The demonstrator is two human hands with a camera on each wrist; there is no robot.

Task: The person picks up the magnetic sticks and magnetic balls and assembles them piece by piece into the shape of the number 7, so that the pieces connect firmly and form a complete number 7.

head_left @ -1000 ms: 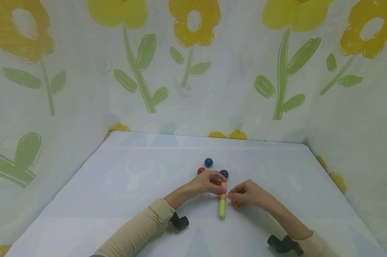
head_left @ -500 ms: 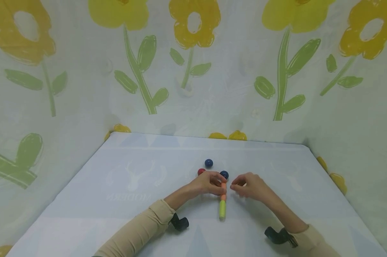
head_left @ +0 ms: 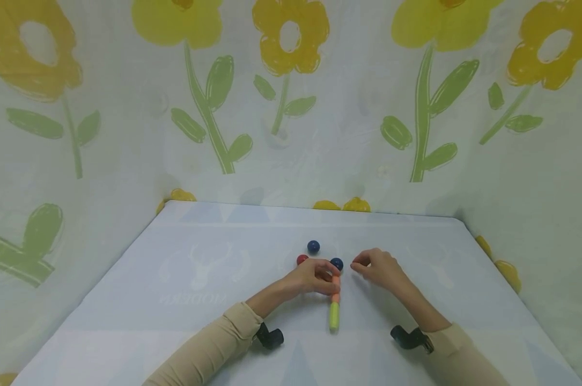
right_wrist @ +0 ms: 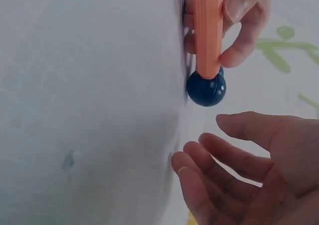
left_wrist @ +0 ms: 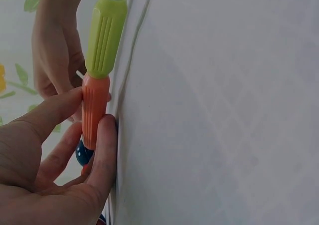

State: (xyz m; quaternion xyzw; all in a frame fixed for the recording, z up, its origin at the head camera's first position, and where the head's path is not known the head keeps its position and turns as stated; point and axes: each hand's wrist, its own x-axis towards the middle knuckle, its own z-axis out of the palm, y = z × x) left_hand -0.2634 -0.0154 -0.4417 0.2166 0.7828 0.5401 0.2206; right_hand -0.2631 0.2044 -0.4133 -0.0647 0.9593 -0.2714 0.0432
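Observation:
My left hand (head_left: pixel 307 279) pinches an orange ridged rod (left_wrist: pixel 94 108) between thumb and fingers. End to end with it sits a yellow-green ridged rod (left_wrist: pixel 105 35), which points towards me on the table. At the far end of the orange rod a dark blue ball (right_wrist: pixel 206 91) touches it. My right hand (head_left: pixel 380 271) hovers just right of that ball, apart from it, with loosely bent fingers and nothing between them. Beyond the left hand lie a red ball (head_left: pixel 302 259), partly hidden by that hand, and a second dark blue ball (head_left: pixel 313 247).
All of this is on a white table (head_left: pixel 199 225) with pale printed patterns. Behind it and at the sides hangs a flower-print curtain (head_left: pixel 339 134). Black devices are strapped at the left wrist (head_left: pixel 270 336) and right wrist (head_left: pixel 411 339).
My right hand has moved forward, away from me, from beside the rods' joint to beside the blue ball. The left hand and the rods stay in place.

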